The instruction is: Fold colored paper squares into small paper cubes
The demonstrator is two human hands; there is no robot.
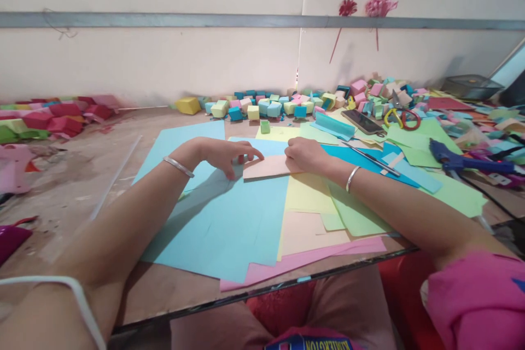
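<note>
A folded strip of peach paper (266, 168) lies over light blue sheets (229, 224) in the middle of the table. My right hand (307, 154) is closed at the strip's right end, its fingers curled down onto the paper. At the left end, my left hand (229, 156) has its fingers apart, with the index fingertip touching the strip's top edge and the thumb lower, near the blue sheet. Yellow paper (307, 194) and green paper (356, 210) lie beneath and beside my right forearm.
Small folded paper boxes (254, 112) line the wall. To the right are a phone (363, 121), scissors (402, 118), a pen (371, 158) and a blue glue gun (463, 161) with a black cord. A pink glue gun (16, 167) sits far left. Pink paper (303, 260) lies near the front edge.
</note>
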